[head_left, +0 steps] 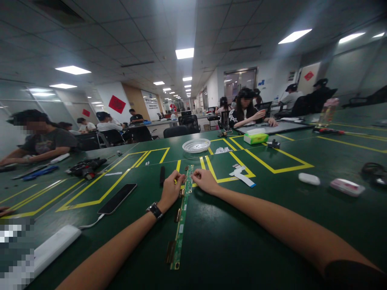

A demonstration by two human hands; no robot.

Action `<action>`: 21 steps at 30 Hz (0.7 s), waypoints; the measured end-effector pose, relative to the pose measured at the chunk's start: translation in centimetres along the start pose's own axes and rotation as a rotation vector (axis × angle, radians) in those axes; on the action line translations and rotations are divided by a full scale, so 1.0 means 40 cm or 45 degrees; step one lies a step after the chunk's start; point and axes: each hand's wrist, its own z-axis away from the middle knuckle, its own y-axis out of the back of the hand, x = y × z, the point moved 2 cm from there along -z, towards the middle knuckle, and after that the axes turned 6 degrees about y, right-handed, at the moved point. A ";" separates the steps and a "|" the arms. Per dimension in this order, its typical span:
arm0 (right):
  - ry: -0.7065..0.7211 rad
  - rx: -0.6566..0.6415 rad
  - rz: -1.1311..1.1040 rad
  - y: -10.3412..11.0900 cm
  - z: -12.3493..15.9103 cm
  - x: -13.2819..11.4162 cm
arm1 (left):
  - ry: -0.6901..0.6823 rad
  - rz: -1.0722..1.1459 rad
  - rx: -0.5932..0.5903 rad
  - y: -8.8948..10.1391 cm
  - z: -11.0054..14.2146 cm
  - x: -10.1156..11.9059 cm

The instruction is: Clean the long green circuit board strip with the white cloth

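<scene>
A long, narrow green circuit board (182, 221) lies on the green table (236, 237), its far end between the 2 hands and its near end toward 6 o'clock, angled slightly to 7. Brown tabs (171, 251) stick out along its left edge.

From the board's far end, the left hand (171, 189) is at 8 o'clock, right by the board's left edge. Its fingers are curled in and the thumb and forefinger are closed together; I cannot tell whether they pinch the edge or a tab. The right hand (206, 181) is at 3 o'clock, fingers folded, with thumb and forefinger tips closed together at the board's right edge; whether anything is between them is too small to tell.

Just beside the left hand, at 9 o'clock from the board's far end, is a dark bar (162, 176). A white basket (196, 146) is at 12 o'clock, white scraps (223, 150) at 1 to 2, and a green tissue pack (256, 137) at 2. White ribbon cables (243, 177), 1 with a blue end, lie at 3 o'clock, and well beyond them are a white oval case (308, 179) and a pinkish case (347, 187).

At 8 o'clock a phone (117, 198) lies by a white cable (92, 222) that runs to a white block (56, 247). Dark tools (87, 167) are at 9 o'clock. Farther out, 1 person (246, 110) sits at 1 to 2 o'clock and 1 more person (42, 137) at 10.
</scene>
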 end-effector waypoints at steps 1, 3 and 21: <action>0.002 0.000 0.002 0.000 0.000 -0.001 | 0.009 0.003 -0.003 0.000 0.000 0.000; 0.009 -0.001 0.004 0.000 0.000 -0.004 | 0.028 0.009 -0.007 -0.001 0.001 0.000; 0.073 -0.027 0.010 0.000 0.003 -0.009 | 0.250 0.234 -0.165 -0.004 0.000 -0.017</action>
